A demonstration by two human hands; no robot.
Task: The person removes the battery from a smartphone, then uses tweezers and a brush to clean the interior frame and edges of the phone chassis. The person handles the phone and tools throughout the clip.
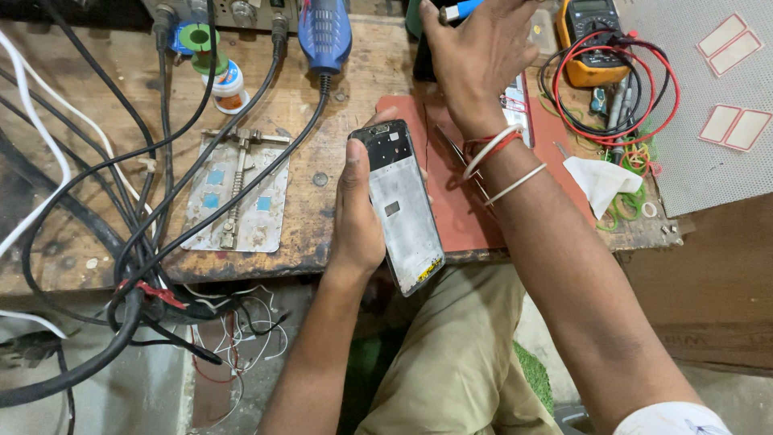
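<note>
Head view: left hand (357, 211) wrapped around a stripped phone frame (403, 208), held just above the near edge of the bench (322, 105), long axis running away from the body, slightly tilted. Right hand (477, 50) far forward over the red mat (451, 217), closing on a blue-tipped tool (457, 11) (grip partly cut off), well apart from the frame. Multimeter (592, 36) to the right.

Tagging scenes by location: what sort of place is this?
Likely a phone repair bench: the left hand holds an opened phone frame, beside a yellow multimeter with test leads and a metal board-holding jig on the worn wooden table.
</note>
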